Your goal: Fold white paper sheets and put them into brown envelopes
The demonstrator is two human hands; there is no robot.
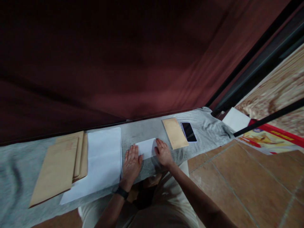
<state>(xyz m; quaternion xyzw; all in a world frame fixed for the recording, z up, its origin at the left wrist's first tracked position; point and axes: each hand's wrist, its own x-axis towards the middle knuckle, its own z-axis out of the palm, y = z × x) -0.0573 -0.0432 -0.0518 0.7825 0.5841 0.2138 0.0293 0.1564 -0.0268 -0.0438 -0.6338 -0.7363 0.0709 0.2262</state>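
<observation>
A folded white sheet of paper (pixel 146 148) lies flat on the grey cloth between my hands. My left hand (pixel 132 163) rests on its left end, fingers stretched out and lying flat. At the right end, my right hand (pixel 163 152) presses down with its fingers extended, the thumb at the paper's edge. To the left lies a stack of larger white sheets (pixel 104 155), with several brown envelopes (pixel 57 164) overlapping its left part. Just beyond my right hand is a single brown envelope (pixel 175 133).
A phone (pixel 189 131) with a dark screen lies right of the single envelope. The grey cloth (pixel 142 128) covers a narrow bench against a dark red panel (pixel 133 79). At right stand black bars (pixel 270 118), a white box (pixel 236 119) and a colourful printed carton (pixel 268 139) on the tiled floor.
</observation>
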